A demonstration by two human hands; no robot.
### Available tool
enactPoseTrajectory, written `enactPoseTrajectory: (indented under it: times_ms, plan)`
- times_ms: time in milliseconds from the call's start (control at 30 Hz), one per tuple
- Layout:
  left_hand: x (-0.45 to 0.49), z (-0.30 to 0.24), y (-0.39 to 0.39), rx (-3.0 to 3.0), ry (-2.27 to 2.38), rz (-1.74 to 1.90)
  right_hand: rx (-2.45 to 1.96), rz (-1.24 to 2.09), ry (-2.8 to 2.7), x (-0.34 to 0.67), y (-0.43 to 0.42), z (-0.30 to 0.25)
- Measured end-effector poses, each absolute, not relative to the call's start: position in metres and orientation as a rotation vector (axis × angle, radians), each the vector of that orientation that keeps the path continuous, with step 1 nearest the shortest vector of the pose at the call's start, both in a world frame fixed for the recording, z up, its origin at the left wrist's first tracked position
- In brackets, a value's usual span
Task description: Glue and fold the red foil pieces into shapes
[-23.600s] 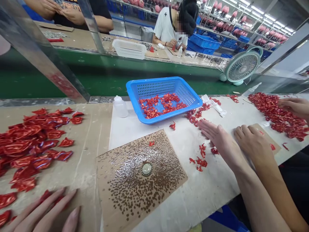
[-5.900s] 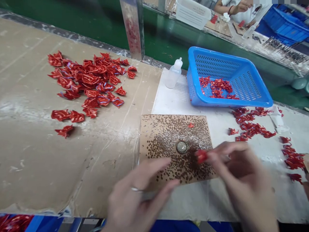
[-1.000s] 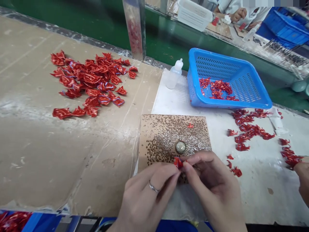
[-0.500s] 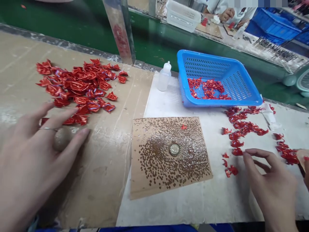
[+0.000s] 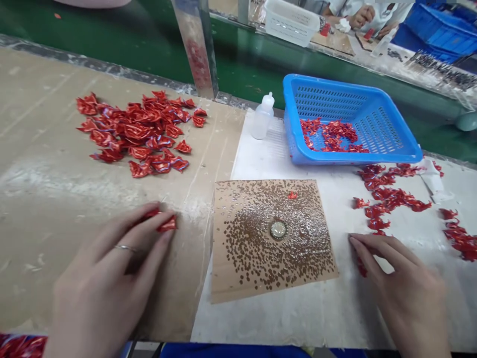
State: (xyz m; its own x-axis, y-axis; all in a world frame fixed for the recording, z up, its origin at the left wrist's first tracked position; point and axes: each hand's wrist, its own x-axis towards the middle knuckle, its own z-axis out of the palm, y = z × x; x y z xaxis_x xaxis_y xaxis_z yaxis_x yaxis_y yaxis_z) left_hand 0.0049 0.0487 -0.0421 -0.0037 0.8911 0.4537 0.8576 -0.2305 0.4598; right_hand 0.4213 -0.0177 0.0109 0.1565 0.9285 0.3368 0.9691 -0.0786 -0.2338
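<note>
My left hand (image 5: 108, 268) was pinched nearly shut on a crumpled shiny red foil scrap (image 5: 167, 224) at the fingertips; my right hand (image 5: 404, 283) lay open and empty, nearest the loose red foil pieces (image 5: 376, 223).

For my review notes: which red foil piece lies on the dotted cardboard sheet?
The lone piece near the far edge of the sheet; all others lie off it.

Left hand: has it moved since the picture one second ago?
Yes, leftward: the left hand has left the speckled card and now sits over the cardboard table covering, left of the card.
</note>
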Motion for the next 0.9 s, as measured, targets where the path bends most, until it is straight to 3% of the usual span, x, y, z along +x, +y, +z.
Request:
enactPoseTrajectory:
  times_ms: [300, 400, 667, 900]
  plan:
    - [0.028, -0.017, 0.026, 2.068, 1.94, 1.001, -1.897, -0.146, -1.918, 0.429, -0.004, 0.011]
    - [-0.005, -0.004, 0.068, 2.06, 2.012, 1.114, -1.861, -0.143, -1.95, 0.437, -0.008, 0.003]
    - [-0.039, 0.022, 0.191, 2.173, 1.736, 0.615, -1.75, -0.086, -1.979, 0.45, -0.002, -0.014]
    - [-0.028, 0.001, 0.145, 2.323, 1.628, 0.607, -1.838, 0.08, -1.829, 0.46, -0.011, -0.024]
